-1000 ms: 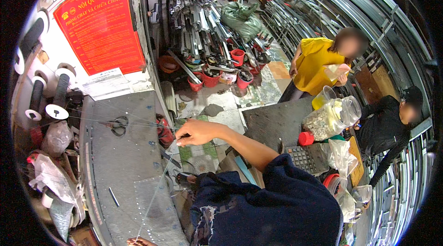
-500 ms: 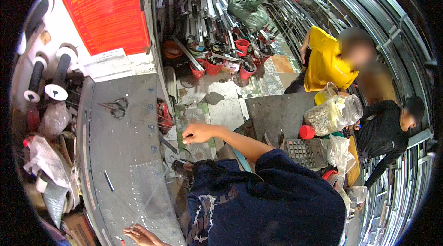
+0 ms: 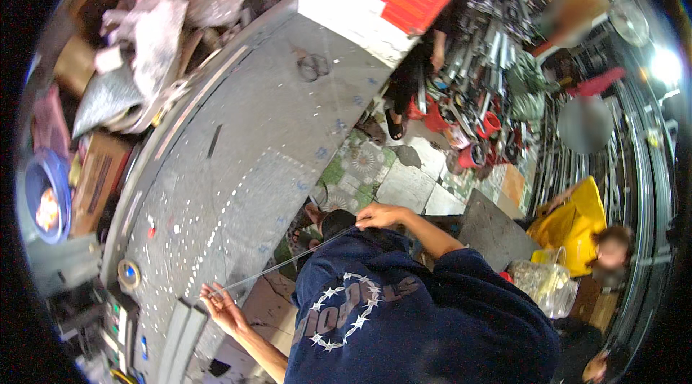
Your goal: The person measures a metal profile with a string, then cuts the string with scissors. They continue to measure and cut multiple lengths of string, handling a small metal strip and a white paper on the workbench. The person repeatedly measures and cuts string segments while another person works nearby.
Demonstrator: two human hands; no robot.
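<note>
Thing in hand: thin, straight, pale metal wire or rod (image 3: 288, 263), stretched between both hands above the near edge of the bench.
Long axis: runs from lower left to upper right; low end at the left hand, high end at the right hand, crossing in front of the dark blue printed shirt (image 3: 404, 319).
Left hand (image 3: 222, 306): palm up, fingers loosely curled, thumb and fingertips pinching the low end of the wire.
Right hand (image 3: 378, 215): fingers bunched together, gripping the high end; exact finger contact too small to tell.
Bench: long grey metal-topped work surface (image 3: 238, 146), dotted with pale marks, to the left of the wire.
On bench: dark scissors (image 3: 314, 65) near the far end, well apart from both hands.
Floor: patterned tiles (image 3: 367, 168) beyond the right hand.
Bystander: person in yellow top (image 3: 573, 229) at right, well apart.
</note>
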